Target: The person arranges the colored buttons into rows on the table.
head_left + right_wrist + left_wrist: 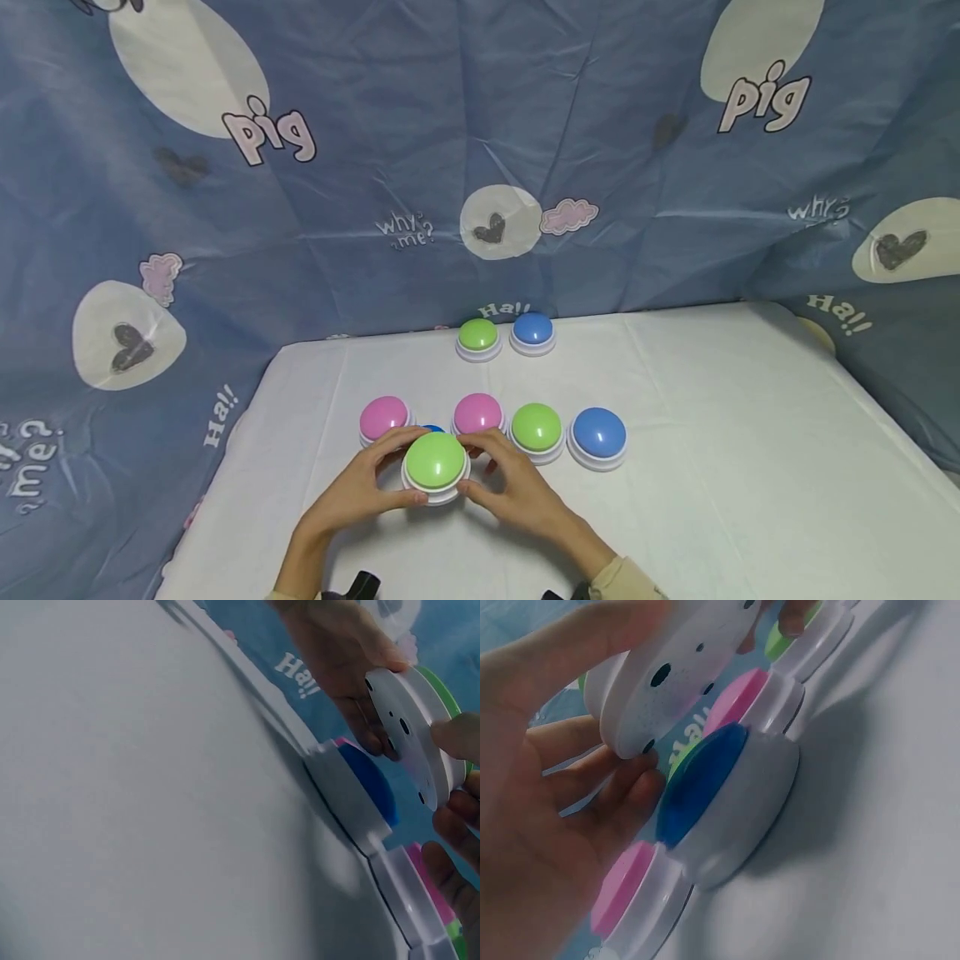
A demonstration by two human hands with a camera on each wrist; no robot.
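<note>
Between both hands, raised above the table, is a push button with a green dome [435, 461] and a white base. My left hand [363, 487] grips its left side with the thumb at the near edge, and my right hand [521, 492] holds the right side the same way. Both wrist views show its white underside [686, 671] with several dark holes. Right behind it, mostly hidden in the head view, a blue button [705, 784] sits on the table, with a pink button [383, 417] to its left and another pink button [478, 408] to its right.
The row continues rightward with a green button [536, 427] and a blue button [599, 432]. Near the back edge stand another green button [477, 335] and a blue one [533, 330]. A white cloth [750, 467] covers the table; a printed blue curtain [360, 275] hangs behind.
</note>
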